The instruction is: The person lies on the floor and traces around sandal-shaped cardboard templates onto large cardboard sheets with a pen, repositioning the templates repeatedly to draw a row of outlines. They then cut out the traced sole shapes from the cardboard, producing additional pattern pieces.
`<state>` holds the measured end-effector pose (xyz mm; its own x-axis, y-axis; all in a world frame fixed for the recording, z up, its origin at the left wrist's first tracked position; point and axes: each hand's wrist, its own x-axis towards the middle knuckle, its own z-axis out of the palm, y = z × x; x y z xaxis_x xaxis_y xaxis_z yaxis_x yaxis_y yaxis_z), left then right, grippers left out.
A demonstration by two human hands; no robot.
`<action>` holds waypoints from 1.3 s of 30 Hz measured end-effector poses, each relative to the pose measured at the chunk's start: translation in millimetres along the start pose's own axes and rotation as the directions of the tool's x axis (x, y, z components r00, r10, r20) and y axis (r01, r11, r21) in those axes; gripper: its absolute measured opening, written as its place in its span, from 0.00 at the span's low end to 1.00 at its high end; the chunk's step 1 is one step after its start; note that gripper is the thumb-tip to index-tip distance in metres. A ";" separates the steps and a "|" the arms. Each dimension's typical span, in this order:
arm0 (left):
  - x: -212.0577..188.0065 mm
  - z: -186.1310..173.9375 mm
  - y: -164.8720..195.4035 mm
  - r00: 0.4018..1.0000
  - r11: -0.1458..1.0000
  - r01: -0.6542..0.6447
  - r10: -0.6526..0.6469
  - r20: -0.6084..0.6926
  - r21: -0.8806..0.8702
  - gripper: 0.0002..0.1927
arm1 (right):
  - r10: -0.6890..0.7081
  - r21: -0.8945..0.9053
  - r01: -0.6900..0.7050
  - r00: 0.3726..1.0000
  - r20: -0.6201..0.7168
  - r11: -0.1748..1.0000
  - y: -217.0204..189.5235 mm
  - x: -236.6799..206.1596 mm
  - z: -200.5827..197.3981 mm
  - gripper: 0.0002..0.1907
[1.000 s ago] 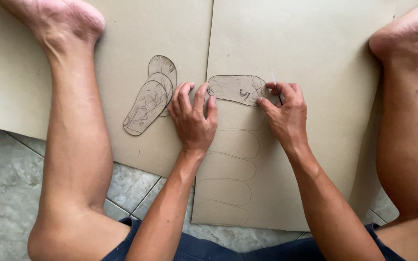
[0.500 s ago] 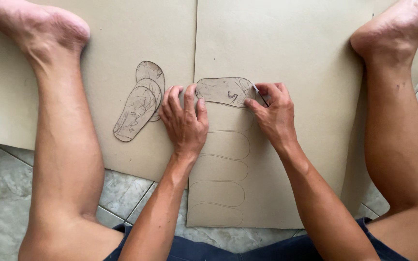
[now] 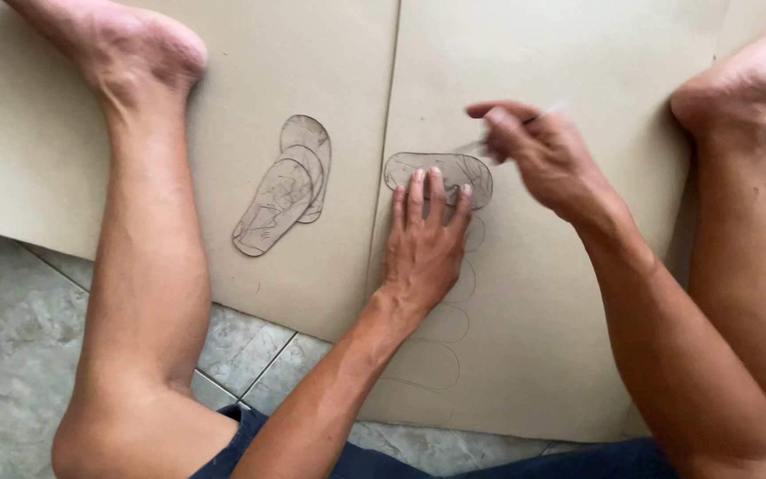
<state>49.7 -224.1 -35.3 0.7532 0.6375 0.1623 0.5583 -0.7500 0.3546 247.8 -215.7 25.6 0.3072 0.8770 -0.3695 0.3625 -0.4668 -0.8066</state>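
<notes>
Tracing in hand: sole template on right cardboard sheet, pencil hand now raised.

Left hand lies flat, fingers spread and extended, pinning the template's lower edge to the sheet; it grips nothing. Right hand, a second ago at the template's right edge, is now lifted clear and blurred, fingers pinched shut on a thin pencil. Judged: one outline pass just ended. Traced curves run below. Two spare templates overlap on the left sheet.
</notes>
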 end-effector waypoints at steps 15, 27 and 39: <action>15.2 -9.6 4.3 0.986 0.997 0.060 -0.068 0.152 0.054 0.30 | -0.114 -0.641 0.431 0.873 0.475 0.635 -77.6 65.3 93.9 0.15; 41.0 -23.8 4.0 0.913 0.995 0.043 -0.077 0.402 0.092 0.28 | -0.277 -0.475 0.260 0.960 0.036 0.841 4.8 -2.6 9.4 0.12; 81.9 -51.2 10.7 0.775 0.981 0.170 -0.071 0.628 -0.099 0.11 | -0.363 -0.129 0.356 0.931 -0.033 0.926 52.7 -95.9 126.7 0.19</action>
<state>99.6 -170.8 28.9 0.7625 0.4364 -0.4777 0.6410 -0.6097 0.4662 126.0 -309.9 -39.9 0.1836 0.9823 -0.0360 0.5581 -0.1344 -0.8188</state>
